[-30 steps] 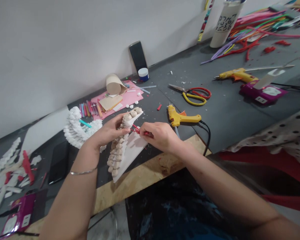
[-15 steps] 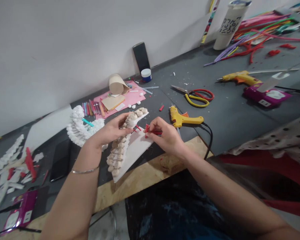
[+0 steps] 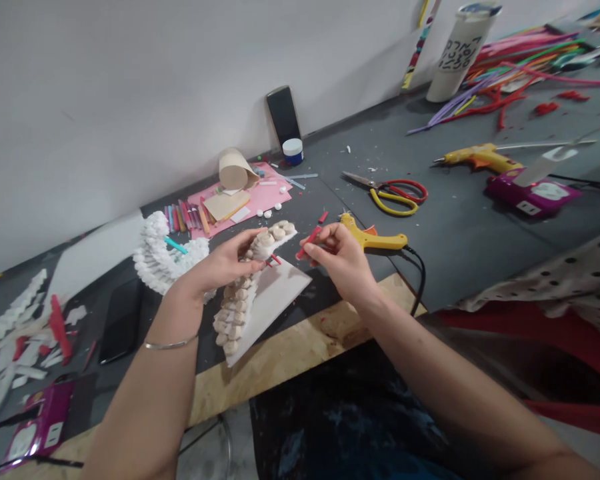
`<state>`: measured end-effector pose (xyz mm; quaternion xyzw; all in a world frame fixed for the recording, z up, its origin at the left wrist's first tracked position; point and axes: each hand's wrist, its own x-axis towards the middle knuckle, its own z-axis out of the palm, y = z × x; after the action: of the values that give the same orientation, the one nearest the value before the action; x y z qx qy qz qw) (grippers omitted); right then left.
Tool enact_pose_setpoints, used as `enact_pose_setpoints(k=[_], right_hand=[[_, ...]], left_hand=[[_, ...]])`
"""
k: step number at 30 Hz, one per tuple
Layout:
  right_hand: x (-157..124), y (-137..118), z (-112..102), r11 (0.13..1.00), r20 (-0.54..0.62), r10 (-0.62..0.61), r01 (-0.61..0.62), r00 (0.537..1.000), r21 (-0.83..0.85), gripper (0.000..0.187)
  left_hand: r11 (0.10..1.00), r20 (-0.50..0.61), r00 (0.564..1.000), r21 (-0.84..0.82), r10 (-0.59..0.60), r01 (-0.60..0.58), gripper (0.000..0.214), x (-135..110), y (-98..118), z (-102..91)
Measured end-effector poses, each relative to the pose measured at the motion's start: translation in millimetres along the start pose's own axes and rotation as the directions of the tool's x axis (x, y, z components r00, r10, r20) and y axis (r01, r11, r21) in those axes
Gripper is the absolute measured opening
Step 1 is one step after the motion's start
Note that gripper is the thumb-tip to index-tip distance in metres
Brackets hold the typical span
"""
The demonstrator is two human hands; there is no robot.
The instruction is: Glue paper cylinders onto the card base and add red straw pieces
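My left hand (image 3: 237, 257) grips the upper part of a white craft board (image 3: 277, 293) edged with rows of beige rounded pieces (image 3: 237, 303). Small red sticks (image 3: 276, 260) jut from the board near my left thumb. To the right of it, my right hand (image 3: 341, 261) pinches a red strip (image 3: 309, 243) between thumb and fingers, tilted and apart from the board. Just beyond that hand lies a yellow glue gun (image 3: 375, 237). A short red piece (image 3: 323, 217) rests on the table behind the strip.
Scissors (image 3: 395, 193) lie behind the glue gun. A white ruffled piece (image 3: 155, 257) and a dark phone (image 3: 121, 320) are at left. Pink paper (image 3: 275, 183) carries a paper cup (image 3: 235, 170). Another glue gun (image 3: 480, 157) and a purple power block (image 3: 533, 193) sit at right.
My right hand has drawn back to the right, away from the board, with the red strip now tilted upward. My left hand stays almost in place on the board.
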<state>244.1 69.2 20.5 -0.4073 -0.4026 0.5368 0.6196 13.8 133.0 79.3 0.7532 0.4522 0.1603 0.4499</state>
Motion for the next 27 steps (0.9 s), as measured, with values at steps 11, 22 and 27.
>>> enact_pose_setpoints(k=[11,22,27], right_hand=[[13.0,-0.4,-6.5,0.987,0.053,-0.018,0.026,0.998,-0.161,0.031],[18.9,-6.5,18.3,0.712,0.306,-0.015,0.225,0.952,-0.665,0.018],[20.7,-7.8,19.7,0.594,0.308,-0.008,0.253,0.951,-0.764,0.014]], left_hand=[[0.996,0.010,0.999,-0.075,-0.049,0.050,0.074,-2.0,-2.3,1.4],[0.999,-0.025,0.999,0.022,0.039,-0.039,0.075,5.1,-14.0,0.0],[0.999,-0.036,0.999,0.039,0.034,-0.032,0.075,5.0,-12.8,2.0]])
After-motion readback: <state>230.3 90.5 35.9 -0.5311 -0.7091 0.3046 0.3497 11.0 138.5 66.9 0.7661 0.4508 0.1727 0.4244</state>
